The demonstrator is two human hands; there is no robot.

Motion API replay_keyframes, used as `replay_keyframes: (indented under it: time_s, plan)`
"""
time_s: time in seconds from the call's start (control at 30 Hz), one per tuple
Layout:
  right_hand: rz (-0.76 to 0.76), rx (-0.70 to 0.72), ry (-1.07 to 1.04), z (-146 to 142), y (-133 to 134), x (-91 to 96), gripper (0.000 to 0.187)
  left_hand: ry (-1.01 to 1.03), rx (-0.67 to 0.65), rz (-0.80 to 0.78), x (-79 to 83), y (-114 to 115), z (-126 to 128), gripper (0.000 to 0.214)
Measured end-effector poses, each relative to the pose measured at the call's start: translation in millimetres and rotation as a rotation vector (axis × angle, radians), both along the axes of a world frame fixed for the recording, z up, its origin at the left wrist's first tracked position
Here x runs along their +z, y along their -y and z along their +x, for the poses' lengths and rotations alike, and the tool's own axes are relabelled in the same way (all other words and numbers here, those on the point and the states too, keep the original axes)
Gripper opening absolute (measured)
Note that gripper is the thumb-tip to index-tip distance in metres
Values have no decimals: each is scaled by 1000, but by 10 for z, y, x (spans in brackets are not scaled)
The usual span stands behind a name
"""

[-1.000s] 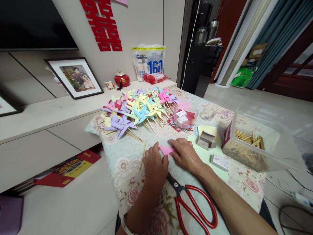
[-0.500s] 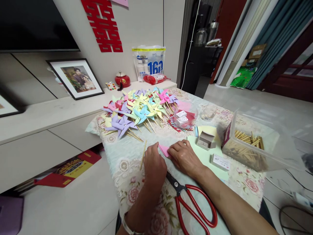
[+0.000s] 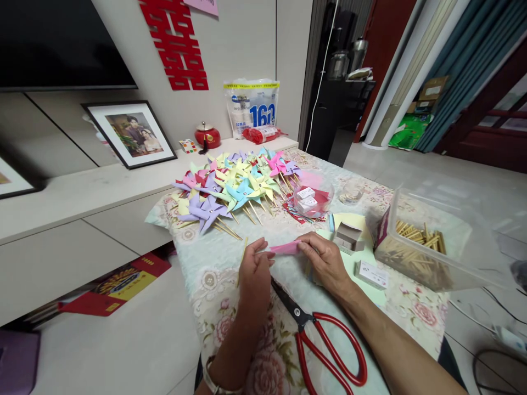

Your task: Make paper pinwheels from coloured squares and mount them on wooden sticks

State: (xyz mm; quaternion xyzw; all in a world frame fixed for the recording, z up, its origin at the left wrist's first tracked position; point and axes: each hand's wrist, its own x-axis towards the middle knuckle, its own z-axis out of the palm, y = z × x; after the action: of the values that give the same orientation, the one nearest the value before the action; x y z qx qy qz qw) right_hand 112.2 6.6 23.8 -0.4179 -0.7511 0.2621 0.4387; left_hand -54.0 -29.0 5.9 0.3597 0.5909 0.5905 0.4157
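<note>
A folded piece of pink paper (image 3: 285, 248) is held a little above the tablecloth between my two hands. My right hand (image 3: 325, 263) pinches its right end between thumb and fingers. At the other end, my left hand (image 3: 256, 274) has its curled fingertips on the paper's tip. Red-handled scissors (image 3: 302, 318) lie just below, blades pointing toward my left wrist. A thin wooden stick (image 3: 244, 253) lies beside my left hand, partly hidden by it. Beyond my hands is a pile of finished paper pinwheels (image 3: 242, 192) on sticks.
A clear plastic bin (image 3: 405, 263) of short wooden sticks stands at right. Near it are an open small box (image 3: 349, 237), a closed white box (image 3: 371, 274) and pale green paper (image 3: 376, 296). A clear bowl (image 3: 325, 206) holds small boxes. A cabinet (image 3: 123, 192) borders the table.
My hands have lifted the pink paper off the tablecloth, where they were pressing it. It now stretches between them, and my left fingers have loosened.
</note>
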Motion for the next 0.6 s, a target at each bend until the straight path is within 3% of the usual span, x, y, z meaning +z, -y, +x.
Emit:
replay_keyframes:
  time_s: [0.1, 0.2, 0.3, 0.43, 0.6]
  plan:
    - [-108, 124, -168, 47, -3, 30, 22, 363, -197, -92, 88, 13, 35, 39]
    - [-154, 216, -250, 74, -10, 42, 25, 571, -400, -174, 159, 38, 70, 54]
    - [-202, 257, -254, 85, -3, 48, 26, 642, -528, -220, 195, 57, 77, 57]
    - [-260, 287, -237, 81, 31, 66, 26, 690, -674, -212, 248, 78, 35, 45]
    - [-244, 304, -221, 64, 55, 82, 27, 707, -703, -144, 320, 88, 0, 36]
